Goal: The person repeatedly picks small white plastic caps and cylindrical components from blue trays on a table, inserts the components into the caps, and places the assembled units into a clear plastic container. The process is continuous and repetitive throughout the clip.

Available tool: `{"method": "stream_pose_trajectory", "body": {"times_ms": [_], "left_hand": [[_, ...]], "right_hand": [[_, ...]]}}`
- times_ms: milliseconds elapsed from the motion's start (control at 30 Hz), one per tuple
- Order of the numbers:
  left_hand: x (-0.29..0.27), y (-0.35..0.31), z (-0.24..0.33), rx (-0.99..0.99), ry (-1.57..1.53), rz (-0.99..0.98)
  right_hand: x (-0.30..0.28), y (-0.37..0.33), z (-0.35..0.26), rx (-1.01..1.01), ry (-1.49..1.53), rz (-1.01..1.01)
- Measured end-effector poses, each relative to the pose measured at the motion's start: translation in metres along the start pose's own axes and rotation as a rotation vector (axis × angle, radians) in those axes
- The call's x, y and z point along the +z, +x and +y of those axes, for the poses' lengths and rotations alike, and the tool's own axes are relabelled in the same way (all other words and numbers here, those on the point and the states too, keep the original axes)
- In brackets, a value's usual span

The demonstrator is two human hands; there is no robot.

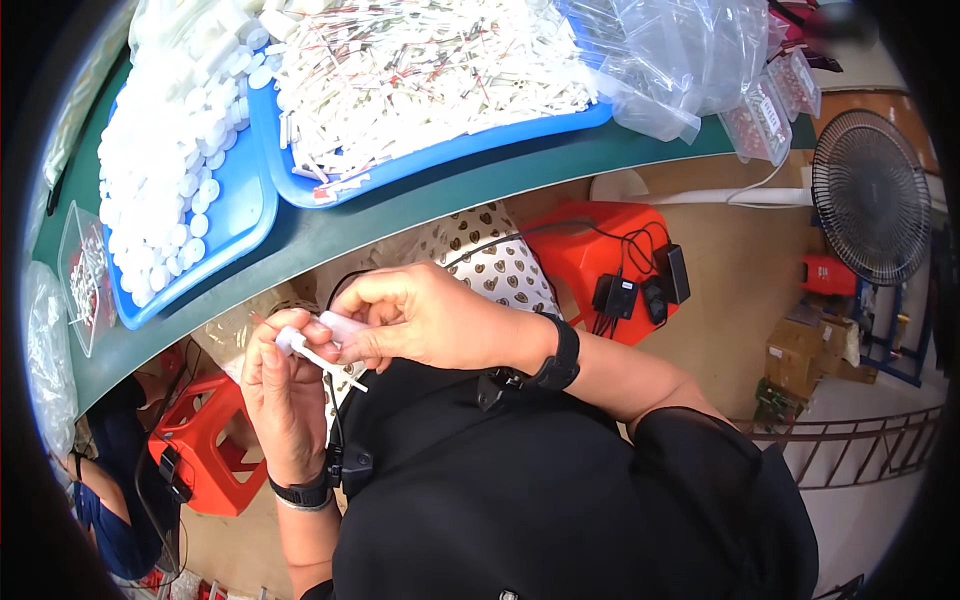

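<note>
In front of my torso, by the table's near edge, both hands are raised close together. My left hand [278, 405] is closed, pinching a small white plastic part [291, 341] with a thin white stem [338, 372] that points down to the right. Between the thumb and fingers of my right hand [440, 318] is a whitish cylindrical piece [342, 326]. The two pieces nearly meet; whether they touch is hidden by my fingers. Across the table, a blue tray [242, 215] holds many white round caps, and another blue tray [440, 150] holds small white pieces with red and dark wires.
A clear box [88, 270] of small parts stands at the left edge. Clear plastic bags [670, 70] lie at the right. Red stools [600, 260] stand below, one with black adapters. A fan [870, 195] stands far right; another person's arm [105, 490] shows at lower left.
</note>
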State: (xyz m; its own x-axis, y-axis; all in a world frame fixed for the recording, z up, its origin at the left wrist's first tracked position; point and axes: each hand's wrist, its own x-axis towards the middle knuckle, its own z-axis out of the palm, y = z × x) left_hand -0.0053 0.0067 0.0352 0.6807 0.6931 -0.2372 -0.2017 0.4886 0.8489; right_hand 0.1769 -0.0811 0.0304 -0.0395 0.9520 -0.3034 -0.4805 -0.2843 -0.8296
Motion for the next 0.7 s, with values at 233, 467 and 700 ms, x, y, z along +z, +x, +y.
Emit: {"method": "stream_pose_trajectory", "body": {"times_ms": [233, 467, 700], "left_hand": [[-0.002, -0.002, -0.004, -0.094, -0.017, 0.021], [0.004, 0.008, -0.013, -0.238, -0.025, 0.046], [-0.009, 0.005, -0.018, -0.249, 0.007, -0.032]], "right_hand": [[-0.011, 0.0, 0.016, 0.004, -0.005, -0.015], [-0.004, -0.004, 0.006, -0.032, -0.354, 0.115], [-0.017, -0.001, -0.006, 0.217, 0.01, -0.038]]}}
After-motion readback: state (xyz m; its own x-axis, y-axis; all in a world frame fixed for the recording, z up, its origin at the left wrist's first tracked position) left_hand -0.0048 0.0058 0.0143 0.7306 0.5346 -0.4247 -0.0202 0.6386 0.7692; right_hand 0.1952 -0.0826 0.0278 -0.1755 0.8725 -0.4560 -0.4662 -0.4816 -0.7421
